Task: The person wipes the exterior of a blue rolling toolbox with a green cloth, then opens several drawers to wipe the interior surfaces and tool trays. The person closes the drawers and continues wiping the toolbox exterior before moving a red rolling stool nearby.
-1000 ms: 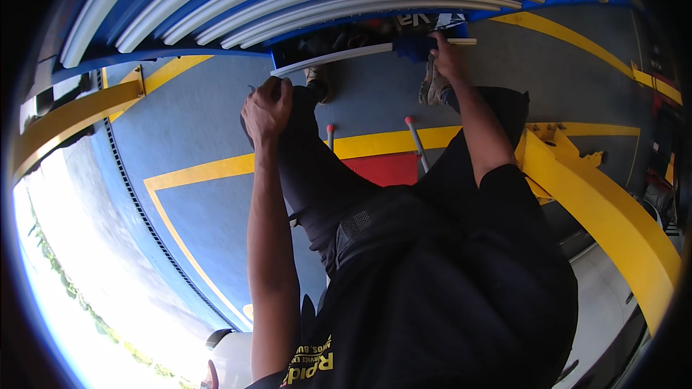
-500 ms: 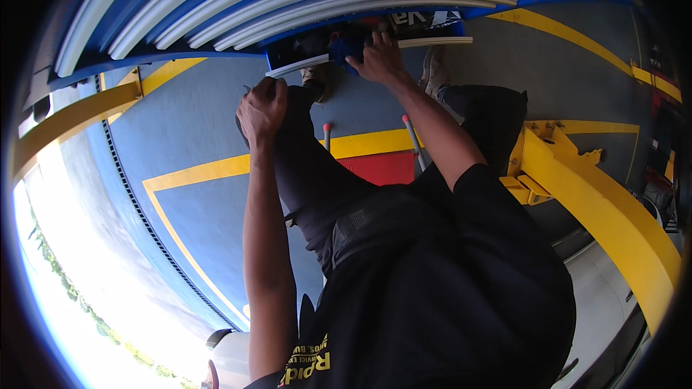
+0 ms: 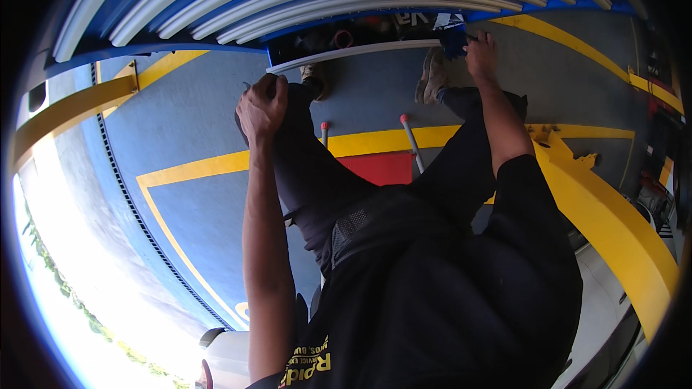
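Harsh daylight pours in from your left, bleaching the ground (image 3: 86, 245) there nearly to white. Your black shirt (image 3: 447, 302) and the open drawer's (image 3: 360, 50) interior sink into shadow, losing detail. The fisheye bows the yellow post (image 3: 609, 223) at your right; the picture's corners go black.

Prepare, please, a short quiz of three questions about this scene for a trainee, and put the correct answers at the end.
1. Multiple choice: which of the person's hands is at the dark blue cloth?
(a) left
(b) right
(c) both

2. True or false: the flat panel between the person's thighs is red.

3. Count: how many grey rods with red tips show between the person's legs?

Key:
1. (b), the right hand, beyond the right end of the open drawer's pale edge.
2. True.
3. Two.
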Available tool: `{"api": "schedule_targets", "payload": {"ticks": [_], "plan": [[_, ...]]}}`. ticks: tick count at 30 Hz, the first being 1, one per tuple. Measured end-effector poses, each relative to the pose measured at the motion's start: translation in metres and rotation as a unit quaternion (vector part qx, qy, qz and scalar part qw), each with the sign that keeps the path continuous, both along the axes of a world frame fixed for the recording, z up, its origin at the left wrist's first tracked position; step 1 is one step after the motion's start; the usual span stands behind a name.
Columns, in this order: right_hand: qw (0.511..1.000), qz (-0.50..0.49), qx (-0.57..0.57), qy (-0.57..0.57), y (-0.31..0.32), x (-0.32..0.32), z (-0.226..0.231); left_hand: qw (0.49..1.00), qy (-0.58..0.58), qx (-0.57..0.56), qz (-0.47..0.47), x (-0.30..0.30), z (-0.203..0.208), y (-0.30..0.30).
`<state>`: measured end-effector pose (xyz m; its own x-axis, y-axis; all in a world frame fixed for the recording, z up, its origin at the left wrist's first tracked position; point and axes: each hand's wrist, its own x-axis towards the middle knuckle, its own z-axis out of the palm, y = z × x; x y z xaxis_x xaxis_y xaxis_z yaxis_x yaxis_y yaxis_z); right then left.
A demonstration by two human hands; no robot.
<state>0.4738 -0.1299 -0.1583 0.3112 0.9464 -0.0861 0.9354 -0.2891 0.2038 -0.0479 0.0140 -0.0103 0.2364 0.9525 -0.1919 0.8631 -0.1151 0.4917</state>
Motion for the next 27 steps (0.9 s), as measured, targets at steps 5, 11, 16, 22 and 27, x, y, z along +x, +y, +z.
{"api": "schedule_targets", "payload": {"ticks": [5, 11, 16, 22, 27], "plan": [[0.997, 0.049, 0.009, 0.061, 0.021, -0.058, -0.008, 1.0, 0.021, -0.021, 0.001, 0.01, 0.012, 0.001], [0.973, 0.108, 0.106, 0.173, 0.064, -0.19, -0.034, 1.0, 0.024, 0.0, -0.001, 0.008, 0.002, 0.002], [0.957, 0.143, 0.142, 0.209, 0.054, -0.162, -0.057, 1.0, 0.021, -0.012, -0.009, 0.013, 0.004, 0.005], [0.985, -0.004, 0.044, 0.164, -0.004, 0.008, -0.042, 1.0, 0.002, -0.002, 0.0, 0.007, 0.006, -0.001], [0.997, -0.031, -0.011, 0.065, 0.0, 0.016, -0.011, 0.999, 0.037, -0.013, -0.019, 0.005, 0.01, 0.003]]}}
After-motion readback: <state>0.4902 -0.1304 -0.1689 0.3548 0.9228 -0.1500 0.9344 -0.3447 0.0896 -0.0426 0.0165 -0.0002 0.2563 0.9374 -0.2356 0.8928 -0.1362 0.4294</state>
